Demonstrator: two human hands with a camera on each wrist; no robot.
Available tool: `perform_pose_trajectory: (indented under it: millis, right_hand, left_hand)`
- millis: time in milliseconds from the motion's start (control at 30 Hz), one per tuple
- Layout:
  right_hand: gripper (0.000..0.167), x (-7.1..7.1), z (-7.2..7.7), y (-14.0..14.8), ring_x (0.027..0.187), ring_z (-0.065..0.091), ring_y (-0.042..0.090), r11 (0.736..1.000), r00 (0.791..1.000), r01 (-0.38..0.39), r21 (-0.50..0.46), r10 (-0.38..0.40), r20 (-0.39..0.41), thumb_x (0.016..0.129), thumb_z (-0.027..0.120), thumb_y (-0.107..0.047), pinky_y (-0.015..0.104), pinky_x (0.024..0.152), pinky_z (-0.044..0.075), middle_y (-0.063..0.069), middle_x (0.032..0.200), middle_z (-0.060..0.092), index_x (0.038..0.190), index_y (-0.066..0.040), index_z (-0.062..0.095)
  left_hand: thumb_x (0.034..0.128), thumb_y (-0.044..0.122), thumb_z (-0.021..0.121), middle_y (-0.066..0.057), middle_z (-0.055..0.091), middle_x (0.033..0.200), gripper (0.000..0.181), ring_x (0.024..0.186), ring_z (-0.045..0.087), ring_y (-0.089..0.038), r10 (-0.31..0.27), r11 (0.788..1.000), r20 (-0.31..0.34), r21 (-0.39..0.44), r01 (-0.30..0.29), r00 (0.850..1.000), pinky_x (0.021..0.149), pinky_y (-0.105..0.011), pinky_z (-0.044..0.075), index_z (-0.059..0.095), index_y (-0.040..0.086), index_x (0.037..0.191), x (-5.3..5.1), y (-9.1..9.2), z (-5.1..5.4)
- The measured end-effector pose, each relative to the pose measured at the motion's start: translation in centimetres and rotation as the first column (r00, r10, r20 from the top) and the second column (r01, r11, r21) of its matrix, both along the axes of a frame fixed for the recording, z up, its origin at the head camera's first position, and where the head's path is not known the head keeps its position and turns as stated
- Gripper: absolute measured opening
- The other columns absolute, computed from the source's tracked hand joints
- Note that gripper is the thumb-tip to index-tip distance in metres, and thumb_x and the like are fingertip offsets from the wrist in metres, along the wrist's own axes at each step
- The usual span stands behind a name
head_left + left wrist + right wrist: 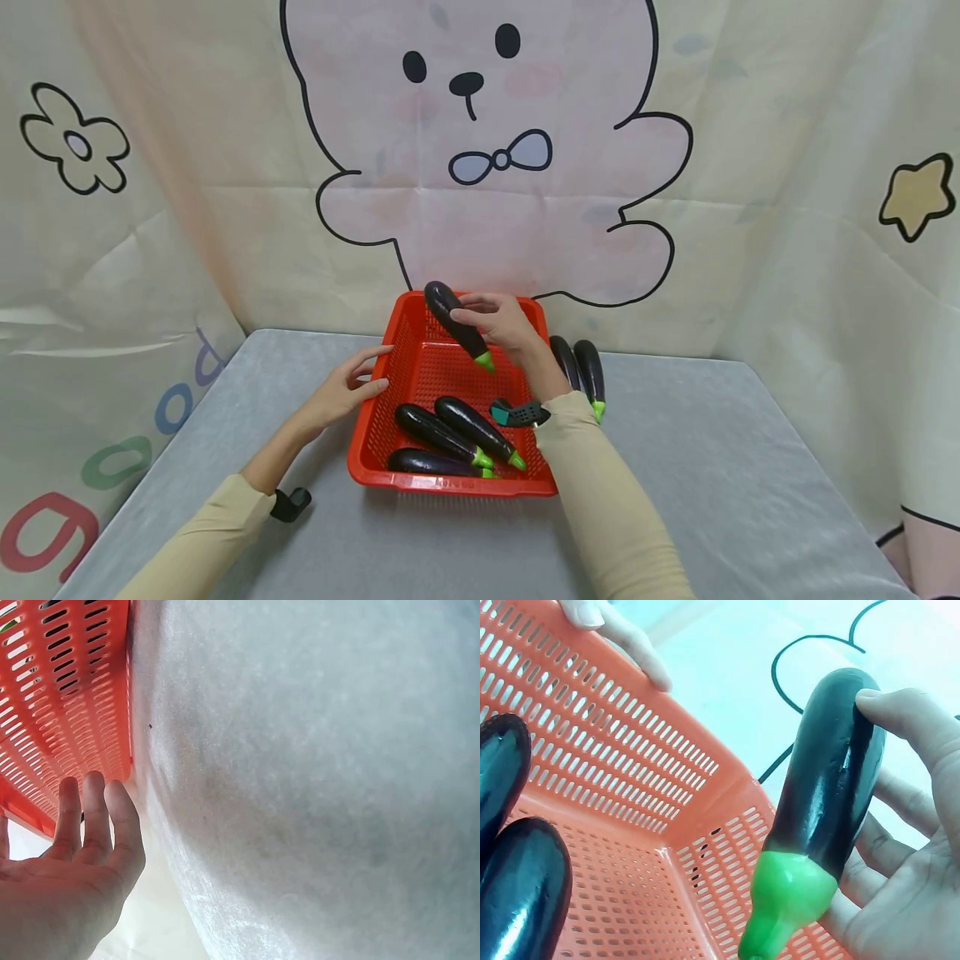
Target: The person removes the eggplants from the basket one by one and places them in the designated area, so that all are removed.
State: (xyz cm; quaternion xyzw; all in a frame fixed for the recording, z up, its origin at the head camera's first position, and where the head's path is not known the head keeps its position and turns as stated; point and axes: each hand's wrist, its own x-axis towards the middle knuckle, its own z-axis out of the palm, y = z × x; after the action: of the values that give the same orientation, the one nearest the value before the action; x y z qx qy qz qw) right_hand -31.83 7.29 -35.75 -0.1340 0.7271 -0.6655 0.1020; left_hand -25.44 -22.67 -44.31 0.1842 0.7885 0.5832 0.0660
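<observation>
My right hand (498,321) pinches a dark purple eggplant (447,310) with a green stem end, above the far part of a red basket (357,450). In the right wrist view this eggplant (829,772) tilts with its green cap downward, the thumb on one side and fingers behind. At the basket's left rim, my left hand (341,393) rests with its fingers extended, touching the edge. The left wrist view shows this hand (75,877) beside the perforated wall. Three eggplants lie in the basket's near part, one (476,425) on the right and another (435,462) nearest the front.
Two more eggplants, one (590,371) fully in sight and the other (562,358) partly behind my right forearm, lie on the grey tabletop (675,467) right of the basket. A curtain (480,208) with a cartoon bear hangs behind the table. Both wrists wear dark straps.
</observation>
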Motion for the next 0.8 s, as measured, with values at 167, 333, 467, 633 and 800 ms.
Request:
perform_pose_trajectory:
  millis: [167,333,467,633,800]
  right_hand:
    - [0.035,0.1,0.3,0.6,0.103,0.066,0.031,0.999,1.0,0.02,-0.042,-0.019,0.016,0.095,0.075,-0.015,0.045,0.09,0.055,0.015,0.119,0.067,0.127,-0.005,0.069]
    - [0.036,0.1,0.4,1.1,0.1,0.069,0.03,0.998,1.0,0.024,-0.057,-0.024,0.006,0.093,0.077,-0.014,0.044,0.088,0.056,0.018,0.118,0.068,0.126,-0.004,0.069]
    - [0.036,0.3,0.4,1.6,0.099,0.069,0.031,0.997,1.0,0.015,-0.069,-0.017,-0.017,0.091,0.078,-0.011,0.045,0.086,0.057,0.019,0.117,0.068,0.125,-0.003,0.069]
    - [0.036,0.7,0.5,2.3,0.1,0.068,0.033,0.997,0.999,0.009,-0.076,-0.013,-0.05,0.091,0.079,-0.011,0.048,0.085,0.057,0.02,0.117,0.067,0.124,-0.002,0.069]
    - [0.033,0.9,0.4,3.1,0.1,0.068,0.034,0.994,0.997,0.007,-0.11,-0.015,-0.074,0.09,0.079,-0.009,0.05,0.085,0.056,0.022,0.117,0.066,0.121,-0.001,0.07]
  left_hand:
    - [0.1004,0.02,0.065,-0.027,0.054,0.135,0.061,0.112,0.062,-0.041,-0.008,1.0,-0.002,0.005,0.008,1.0,0.085,-0.046,0.057,0.04,0.018,0.156,-0.1,0.0,-0.1]
    - [0.1005,0.02,0.065,-0.027,0.053,0.136,0.061,0.112,0.062,-0.04,-0.008,1.0,0.0,0.003,0.008,1.0,0.085,-0.046,0.057,0.04,0.017,0.156,-0.1,0.0,-0.1]
    - [0.1005,0.02,0.065,-0.028,0.052,0.137,0.061,0.113,0.061,-0.041,-0.003,1.0,0.003,0.0,0.003,1.0,0.085,-0.046,0.057,0.039,0.017,0.156,0.0,0.0,-0.1]
    - [0.1004,0.019,0.064,-0.028,0.052,0.138,0.061,0.114,0.06,-0.042,0.007,1.0,0.004,-0.012,-0.007,1.0,0.085,-0.047,0.057,0.04,0.017,0.156,0.0,0.0,-0.1]
    - [0.1009,0.018,0.064,-0.027,0.053,0.137,0.06,0.114,0.06,-0.041,0.006,1.0,0.001,-0.014,-0.006,1.0,0.085,-0.047,0.057,0.04,0.018,0.156,0.1,0.0,0.0]
